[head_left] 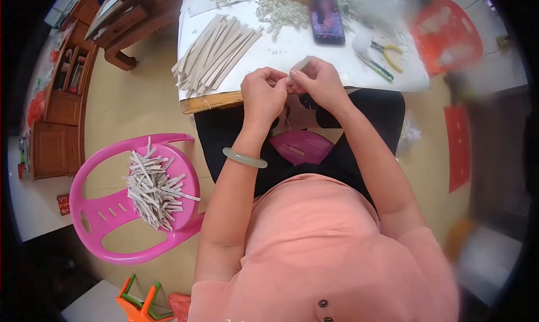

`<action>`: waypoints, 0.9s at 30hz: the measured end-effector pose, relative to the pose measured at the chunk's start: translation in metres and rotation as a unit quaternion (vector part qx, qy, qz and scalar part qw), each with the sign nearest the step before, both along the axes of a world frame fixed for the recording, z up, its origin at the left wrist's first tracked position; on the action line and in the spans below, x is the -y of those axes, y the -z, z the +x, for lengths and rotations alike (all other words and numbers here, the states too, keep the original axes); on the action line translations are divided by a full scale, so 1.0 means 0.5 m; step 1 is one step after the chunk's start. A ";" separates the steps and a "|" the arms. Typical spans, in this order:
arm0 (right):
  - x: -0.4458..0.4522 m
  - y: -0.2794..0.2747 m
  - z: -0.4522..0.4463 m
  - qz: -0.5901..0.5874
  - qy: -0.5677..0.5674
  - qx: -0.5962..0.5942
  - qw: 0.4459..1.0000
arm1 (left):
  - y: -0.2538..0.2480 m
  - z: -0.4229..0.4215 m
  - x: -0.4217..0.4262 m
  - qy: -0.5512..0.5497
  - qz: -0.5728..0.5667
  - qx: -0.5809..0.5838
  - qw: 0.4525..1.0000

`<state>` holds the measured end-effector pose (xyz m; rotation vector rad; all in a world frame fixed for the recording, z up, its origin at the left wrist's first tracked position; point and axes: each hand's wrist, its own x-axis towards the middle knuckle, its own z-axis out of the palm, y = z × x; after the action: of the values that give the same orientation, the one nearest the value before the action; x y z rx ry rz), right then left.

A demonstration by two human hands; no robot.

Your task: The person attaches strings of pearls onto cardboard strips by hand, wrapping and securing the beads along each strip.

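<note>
Right, nearest we have short strips (154, 193) heaped on a pink chair (188, 167); at the bench (210, 103) edge our right hand (323, 83) clamps its fingers on a pale strip (301, 64) — our left hand's (264, 94) grip, we can't tell — then long strips (216, 55), a phone (327, 34).

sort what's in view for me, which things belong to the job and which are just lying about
Likely part of the job:
held pale strip
pile of long strips
heap of short pieces on the pink chair

Probably just lying about:
phone
red plastic seat
yellow-handled pliers, though possibly a tool for it
</note>
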<state>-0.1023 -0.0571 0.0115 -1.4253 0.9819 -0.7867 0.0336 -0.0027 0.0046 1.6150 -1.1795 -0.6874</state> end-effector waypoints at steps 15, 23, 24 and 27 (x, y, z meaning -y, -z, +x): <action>-0.118 -0.054 -0.040 -0.230 0.157 -0.012 0.960 | -0.008 -0.019 -0.079 0.066 0.005 -0.180 0.981; -0.172 -0.050 -0.051 -0.314 0.042 -0.091 0.944 | -0.001 -0.064 -0.153 0.111 0.045 -0.377 0.918; -0.171 -0.047 -0.049 -0.326 0.043 -0.092 0.940 | 0.004 -0.065 -0.153 0.103 0.035 -0.372 0.922; -0.165 -0.035 -0.056 -0.324 0.030 -0.116 0.938 | 0.014 -0.065 -0.156 0.108 0.058 -0.343 0.931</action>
<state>-0.1303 0.0253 0.0288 -2.1011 0.9905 -1.0649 0.0010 0.0754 -0.0024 1.1776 -0.8027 -1.3528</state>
